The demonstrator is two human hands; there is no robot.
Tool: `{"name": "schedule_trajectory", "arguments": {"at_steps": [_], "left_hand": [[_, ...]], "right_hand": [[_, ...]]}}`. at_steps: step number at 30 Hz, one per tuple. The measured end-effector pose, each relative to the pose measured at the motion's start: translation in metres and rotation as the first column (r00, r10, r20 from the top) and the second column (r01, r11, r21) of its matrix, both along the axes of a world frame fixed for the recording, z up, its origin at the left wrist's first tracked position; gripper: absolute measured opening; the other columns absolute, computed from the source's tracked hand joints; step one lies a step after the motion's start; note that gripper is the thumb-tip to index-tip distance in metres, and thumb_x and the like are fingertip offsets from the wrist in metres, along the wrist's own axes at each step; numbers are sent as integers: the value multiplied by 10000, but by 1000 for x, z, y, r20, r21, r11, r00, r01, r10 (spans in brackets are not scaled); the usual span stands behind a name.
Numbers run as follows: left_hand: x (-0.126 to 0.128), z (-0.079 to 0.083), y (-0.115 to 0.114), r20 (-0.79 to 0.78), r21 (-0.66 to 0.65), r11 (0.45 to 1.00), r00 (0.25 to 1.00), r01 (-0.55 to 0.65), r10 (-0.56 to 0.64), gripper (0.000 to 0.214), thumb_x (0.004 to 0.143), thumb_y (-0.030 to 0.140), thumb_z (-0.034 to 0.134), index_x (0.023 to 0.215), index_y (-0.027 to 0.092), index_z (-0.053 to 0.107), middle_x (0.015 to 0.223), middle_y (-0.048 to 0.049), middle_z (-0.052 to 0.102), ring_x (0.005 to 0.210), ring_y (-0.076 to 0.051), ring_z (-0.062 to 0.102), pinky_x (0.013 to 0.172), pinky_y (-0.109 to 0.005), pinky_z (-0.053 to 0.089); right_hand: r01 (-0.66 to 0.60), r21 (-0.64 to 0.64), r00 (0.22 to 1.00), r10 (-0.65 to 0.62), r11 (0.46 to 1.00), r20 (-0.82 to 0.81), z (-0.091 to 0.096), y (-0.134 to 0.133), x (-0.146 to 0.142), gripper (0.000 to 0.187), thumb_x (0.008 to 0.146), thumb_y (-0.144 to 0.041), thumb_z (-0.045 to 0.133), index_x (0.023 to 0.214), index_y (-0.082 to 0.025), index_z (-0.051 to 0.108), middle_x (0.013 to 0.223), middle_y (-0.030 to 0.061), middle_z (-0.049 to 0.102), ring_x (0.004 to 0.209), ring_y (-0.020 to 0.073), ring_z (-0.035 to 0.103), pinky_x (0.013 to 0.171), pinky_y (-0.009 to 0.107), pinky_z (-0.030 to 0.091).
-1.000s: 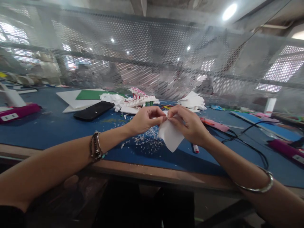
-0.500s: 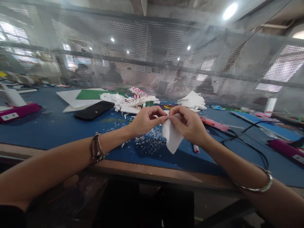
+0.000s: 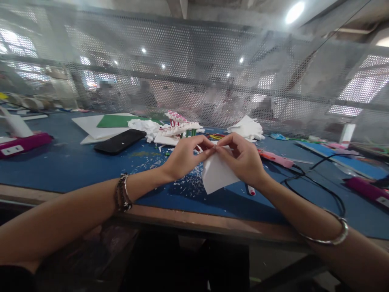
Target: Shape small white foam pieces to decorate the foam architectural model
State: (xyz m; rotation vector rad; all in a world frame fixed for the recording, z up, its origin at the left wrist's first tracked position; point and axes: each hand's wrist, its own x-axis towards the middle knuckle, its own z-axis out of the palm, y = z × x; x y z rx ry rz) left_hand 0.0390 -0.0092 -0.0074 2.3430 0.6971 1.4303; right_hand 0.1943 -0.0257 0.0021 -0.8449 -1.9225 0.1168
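Above the blue table, a thin white sheet, like paper or thin cloth, hangs from my pinched fingertips. My left hand grips its top edge between thumb and forefinger. Against those fingertips, my right hand pinches the same edge, and its palm side hides part of the sheet. The exact spot held is too small to make out. White scraps lie scattered on the table beneath. Behind my hands stands a white pleated piece on red and green sticks.
A black phone lies left, near green sheet and white sheets. White stacked pieces sit behind my right hand. A pink corded tool and black cable lie right. Purple power strips flank both sides; a perforated screen stands behind.
The white sheet has turned at my fingertips; its lower corner has swung left and it spreads wider. Both hands keep nearly the same place and pinch.
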Motion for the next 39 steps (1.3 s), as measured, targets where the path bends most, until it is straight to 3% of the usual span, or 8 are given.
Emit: {"name": "schedule_trajectory", "arguments": {"at_steps": [3, 8, 15, 21, 25, 28, 33, 39], "left_hand": [[-1, 1, 1, 18, -30, 999, 999, 40, -39, 109, 755, 204, 522, 790, 130, 594, 769, -39, 637, 694, -112, 557, 613, -212, 426], [-1, 1, 4, 125, -169, 965, 975, 203, -183, 83, 743, 195, 522, 778, 135, 567, 743, -17, 600, 667, -90, 530, 589, -195, 414], [0, 4, 0, 303, -375, 839, 907, 395, -292, 44, 694, 181, 562, 724, 148, 562, 629, 25, 569, 566, -69, 500, 524, -187, 387], [1, 1, 2, 426, -445, 730, 840, 519, -337, 85, 665, 205, 616, 701, 149, 564, 588, 43, 549, 522, -48, 476, 484, -161, 364], [1, -1, 3, 458, -417, 699, 799, 581, -391, 102, 674, 224, 629, 701, 151, 564, 608, 51, 549, 542, -39, 478, 499, -148, 364], [0, 1, 3, 445, -359, 714, 783, 601, -435, 101, 670, 210, 643, 688, 147, 567, 626, 50, 547, 568, -35, 474, 526, -145, 370], [-5, 5, 2, 328, -278, 789, 826, 548, -458, 139, 691, 280, 628, 686, 153, 573, 662, 26, 534, 586, -56, 457, 518, -167, 361], [-8, 7, 4, 204, -132, 828, 832, 546, -516, 126, 732, 288, 584, 709, 166, 566, 806, -12, 521, 743, -97, 472, 633, -206, 388]], "right_hand": [[-56, -69, 997, 52, 996, -62, 2, 0, 1, 46, 717, -209, 534, 693, -172, 519, 679, -7, 569, 589, 84, 517, 472, 204, 384], [-102, -135, 988, 84, 986, -128, 9, -5, 1, 54, 685, -202, 576, 688, -159, 542, 661, -13, 578, 576, 72, 526, 471, 186, 399], [-258, -277, 955, 200, 926, -221, 16, -8, 6, 69, 692, -204, 585, 677, -145, 553, 599, -28, 561, 494, 44, 483, 417, 158, 360], [-332, -307, 928, 250, 892, -276, 17, -10, 6, 66, 703, -196, 587, 681, -142, 556, 616, -24, 564, 518, 42, 494, 450, 156, 384], [-326, -267, 932, 261, 907, -252, 15, -8, 7, 80, 705, -211, 595, 684, -149, 549, 641, -19, 563, 543, 50, 498, 462, 160, 393], [-350, -212, 927, 305, 912, -219, 14, -8, 7, 69, 701, -194, 599, 690, -162, 539, 670, -17, 558, 594, 65, 516, 511, 181, 423], [-372, 38, 927, 373, 928, -29, 14, -16, 6, 79, 708, -99, 569, 710, -174, 544, 736, 0, 558, 697, 92, 549, 605, 229, 461], [-307, 307, 947, 255, 901, 197, 16, -23, 5, 130, 718, -43, 550, 729, -172, 561, 747, 21, 585, 714, 94, 564, 618, 228, 473]]}}
